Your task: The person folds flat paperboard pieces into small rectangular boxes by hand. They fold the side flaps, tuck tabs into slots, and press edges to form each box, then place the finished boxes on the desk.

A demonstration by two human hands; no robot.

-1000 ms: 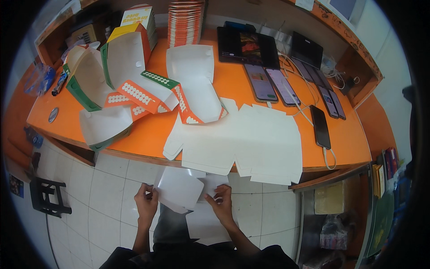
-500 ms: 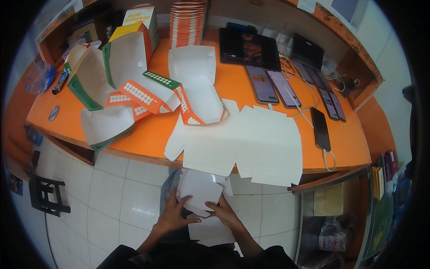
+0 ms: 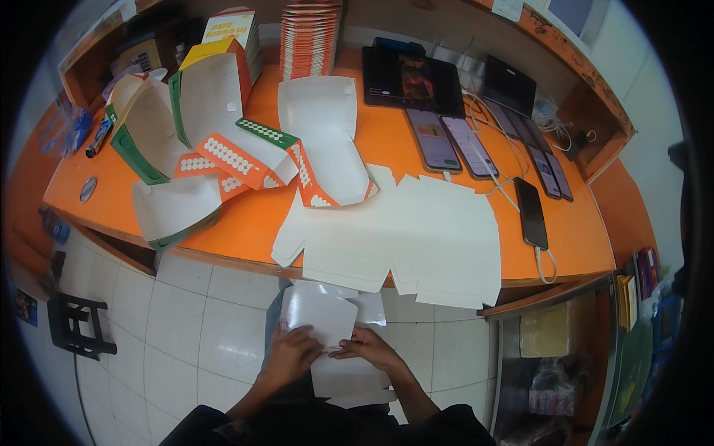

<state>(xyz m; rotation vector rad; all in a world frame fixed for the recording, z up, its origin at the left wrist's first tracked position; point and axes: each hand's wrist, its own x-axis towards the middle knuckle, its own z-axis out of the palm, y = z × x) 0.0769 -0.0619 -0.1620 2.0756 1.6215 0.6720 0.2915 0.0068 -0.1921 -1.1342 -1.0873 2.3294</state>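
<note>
Clasped with the left grip (image 3: 292, 353) the lower left side of the white carton piece (image 3: 320, 312), and with the right grip (image 3: 368, 349) its lower right corner, out past the front edge of the table (image 3: 573, 230) and above another white card (image 3: 346, 377). Judged it partly shaped, with panels at angles; could not tell the number of folds left.

Saw toward the left edge a green-sided box (image 3: 145, 141), formed and open, then a low open box (image 3: 175, 207) at the front edge, then a tall box (image 3: 208, 97) farther back, all showing just pale card inside. Noted next a dotted orange box (image 3: 234, 161), interior hidden. Found at the back edge an orange carton stack (image 3: 307, 41). Spotted near the middle an open box (image 3: 327, 163), formed, with bare white lining, overlapping flat white sheets (image 3: 401, 238), unfolded and jutting past the front edge. Noticed a black phone (image 3: 531, 212) near the front right corner.
</note>
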